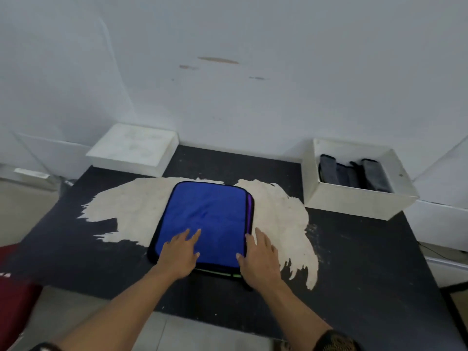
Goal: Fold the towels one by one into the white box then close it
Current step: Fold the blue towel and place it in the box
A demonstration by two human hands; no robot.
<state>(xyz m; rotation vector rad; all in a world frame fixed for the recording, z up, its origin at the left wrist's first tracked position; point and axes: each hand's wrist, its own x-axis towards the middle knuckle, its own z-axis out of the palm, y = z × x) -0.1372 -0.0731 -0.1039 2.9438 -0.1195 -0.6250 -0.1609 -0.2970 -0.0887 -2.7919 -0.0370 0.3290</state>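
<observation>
table (354, 249): black top, pale worn patch in the middle; serves as the folding surface.
white box (354, 198): 2 o'clock, open, probably so folded pieces can drop straight in.
lid (134, 145): 10 o'clock, set aside, likely waiting for the closing step.
blue towel (207, 211): centre, flat, not yet folded; top of a stack. Purple edge (250, 211) shows at its 3 o'clock side, green edge (220, 273) at 6; how many lie under it can't be told.
grey towels (354, 173): folded, standing in the box; near wall hides their lower parts, count unclear.
left hand (179, 254): flat on the towel's 7 o'clock corner, fingers straight, grasping nothing; looks like smoothing or pinning.
right hand (260, 259): flat and spread at the 5 o'clock corner, half on the table, grasping nothing.
</observation>
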